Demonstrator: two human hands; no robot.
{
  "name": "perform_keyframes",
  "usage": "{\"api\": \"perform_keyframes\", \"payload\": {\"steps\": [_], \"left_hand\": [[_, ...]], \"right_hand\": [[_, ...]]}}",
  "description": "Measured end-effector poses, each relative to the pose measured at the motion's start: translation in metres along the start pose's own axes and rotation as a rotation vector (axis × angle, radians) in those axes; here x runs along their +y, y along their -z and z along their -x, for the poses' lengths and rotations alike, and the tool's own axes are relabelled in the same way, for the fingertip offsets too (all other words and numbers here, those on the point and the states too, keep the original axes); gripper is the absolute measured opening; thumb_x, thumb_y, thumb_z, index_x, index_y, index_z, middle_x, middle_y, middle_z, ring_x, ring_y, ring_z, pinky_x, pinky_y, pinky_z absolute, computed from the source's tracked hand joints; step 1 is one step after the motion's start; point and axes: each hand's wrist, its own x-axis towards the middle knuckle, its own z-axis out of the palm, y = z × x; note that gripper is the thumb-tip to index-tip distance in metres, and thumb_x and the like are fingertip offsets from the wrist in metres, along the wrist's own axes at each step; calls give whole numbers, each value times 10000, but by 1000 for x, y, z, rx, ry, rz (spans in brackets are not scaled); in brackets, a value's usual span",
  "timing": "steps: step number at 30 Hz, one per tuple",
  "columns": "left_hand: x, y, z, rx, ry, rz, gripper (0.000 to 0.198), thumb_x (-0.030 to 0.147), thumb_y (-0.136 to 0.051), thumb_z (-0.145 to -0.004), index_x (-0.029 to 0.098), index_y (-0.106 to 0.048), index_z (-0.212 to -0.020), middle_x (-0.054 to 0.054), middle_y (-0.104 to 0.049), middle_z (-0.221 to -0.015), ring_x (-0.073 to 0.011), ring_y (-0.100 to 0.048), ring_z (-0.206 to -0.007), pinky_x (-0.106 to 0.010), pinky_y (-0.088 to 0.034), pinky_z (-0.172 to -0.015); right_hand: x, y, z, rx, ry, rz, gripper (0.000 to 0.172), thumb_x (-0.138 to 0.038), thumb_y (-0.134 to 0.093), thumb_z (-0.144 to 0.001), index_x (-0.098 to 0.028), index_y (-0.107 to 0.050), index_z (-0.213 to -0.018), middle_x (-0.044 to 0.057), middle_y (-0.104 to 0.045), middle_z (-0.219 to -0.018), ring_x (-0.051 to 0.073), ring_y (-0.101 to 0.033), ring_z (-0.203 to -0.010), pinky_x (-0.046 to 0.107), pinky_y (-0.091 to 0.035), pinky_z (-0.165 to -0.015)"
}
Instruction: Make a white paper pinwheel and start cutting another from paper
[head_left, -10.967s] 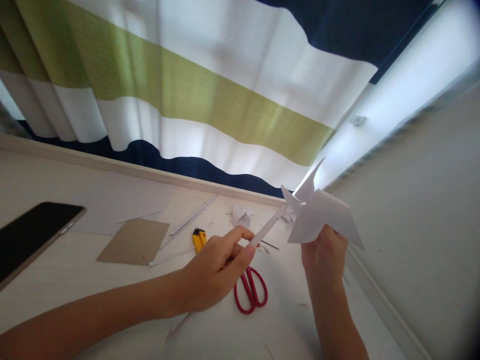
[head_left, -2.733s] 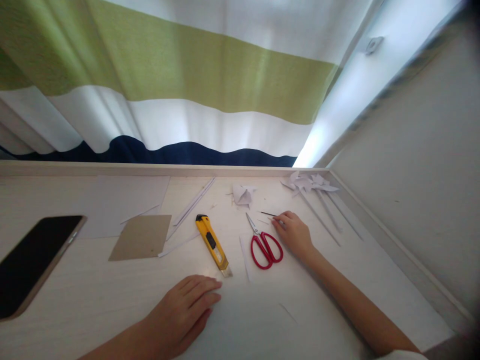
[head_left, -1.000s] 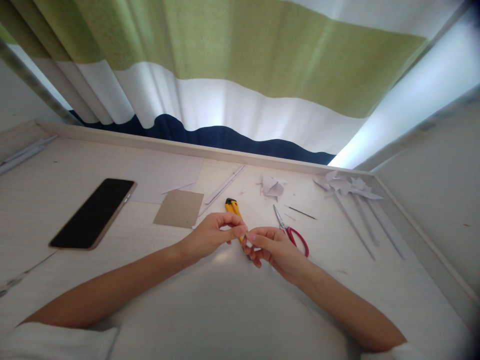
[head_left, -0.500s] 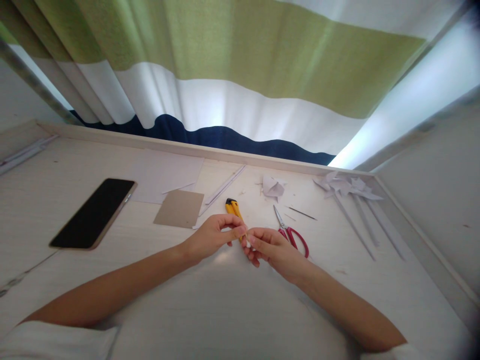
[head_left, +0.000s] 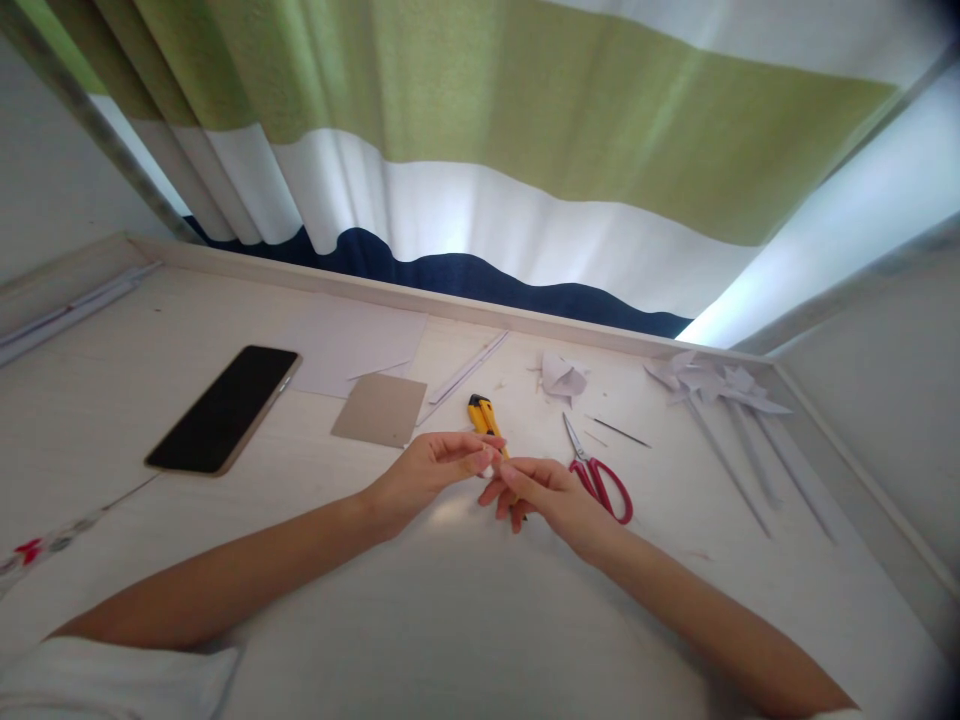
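Taking the red-handled scissors (head_left: 600, 485) as the landmark, white paper sticks (head_left: 79, 310) lie farthest to their left, along the raised edge of the table (head_left: 360, 640). Nearer the person, also far left of the scissors, a thin cord with a red charm (head_left: 28, 550) runs from the phone (head_left: 225, 410), whose dark screen faces up. Next, closer to the scissors, come a white sheet (head_left: 352, 335) and a brown card square (head_left: 381, 408). The left hand (head_left: 439, 468) has thumb and forefinger closed on a small white piece (head_left: 487, 468), just left of the scissors; its direction and long axis are too small to make out. Paper strips (head_left: 470, 368) lie beyond this hand. Below the fingers is a yellow cutter (head_left: 481, 412), slanting from far left to near right; any lettering is too hidden to read. The right hand (head_left: 544, 490), beside the scissors' handles, brings its fingertips to the piece; whether they grip it too cannot be told. Beyond the scissors, whose blades point away, sits a curled white paper (head_left: 562, 377). A thin black rod (head_left: 619, 431) lies just right of the blades, and white paper pinwheels (head_left: 724, 385) farther right, sticks toward the person.
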Motion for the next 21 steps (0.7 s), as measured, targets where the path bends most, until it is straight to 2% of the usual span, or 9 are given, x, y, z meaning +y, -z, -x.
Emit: {"api": "perform_keyframes", "payload": {"steps": [4, 7, 9, 11, 14, 17, 19, 21], "left_hand": [[-4, 7, 8, 1, 26, 96, 159, 299, -577, -760, 157, -626, -812, -21, -649, -854, -115, -569, -828, -259, -395, -812], [-4, 9, 12, 12, 36, 123, 153, 280, -608, -737, 155, -618, -824, 18, -631, -720, -79, -576, -708, -219, -426, -737], [-2, 9, 14, 16, 52, 121, 170, 275, -623, -722, 149, -625, -835, 23, -619, -693, -72, -573, -659, -210, -444, -692], [0, 10, 15, 23, 50, 106, 175, 271, -629, -714, 145, -632, -834, 25, -611, -685, -65, -563, -628, -201, -456, -661], [3, 11, 16, 23, 40, 93, 173, 265, -630, -711, 139, -632, -830, 27, -600, -664, -56, -550, -610, -190, -465, -642], [5, 12, 17, 19, 32, 91, 165, 273, -621, -718, 127, -611, -793, 25, -587, -656, -56, -545, -599, -186, -469, -618], [6, 11, 18, 8, 23, 89, 174, 298, -593, -739, 126, -573, -753, 14, -591, -707, -67, -559, -619, -195, -475, -605], [7, 11, 18, -12, 17, 87, 204, 336, -543, -772, 136, -521, -739, 0, -593, -765, -86, -581, -646, -206, -479, -581]], "right_hand": [[-2, 12, -2, 54, 76, 210, 314, -420, -471, -788, -144, -621, -774, 29, -594, -655, 98, -511, -565, 229, -410, -505], [-9, 20, -3, 107, 144, 349, 244, -370, -485, -794, -167, -621, -805, 34, -599, -712, 123, -524, -652, 250, -413, -569], [-14, 23, -5, 120, 267, 588, 198, -304, -481, -807, -178, -613, -884, 48, -607, -792, 139, -529, -721, 267, -419, -624], [-19, 26, -10, 100, 459, 975, 220, -214, -426, -835, -172, -579, -988, 71, -605, -873, 157, -531, -793, 290, -427, -677], [-22, 28, -20, 19, 646, 1381, 288, -123, -365, -843, -176, -528, -1074, 117, -575, -1030, 212, -506, -941, 355, -428, -727], [-21, 28, -31, -177, 801, 1666, 292, -120, -362, -853, -190, -492, -1105, 137, -458, -1240, 254, -408, -1126, 399, -415, -779], [-19, 29, -36, -294, 914, 1849, 284, -125, -358, -860, -186, -470, -1114, 128, -398, -1301, 247, -346, -1191, 393, -412, -802], [-17, 30, -41, -333, 980, 1941, 275, -122, -356, -861, -172, -472, -1105, 119, -397, -1306, 237, -339, -1201, 378, -417, -795]]}}
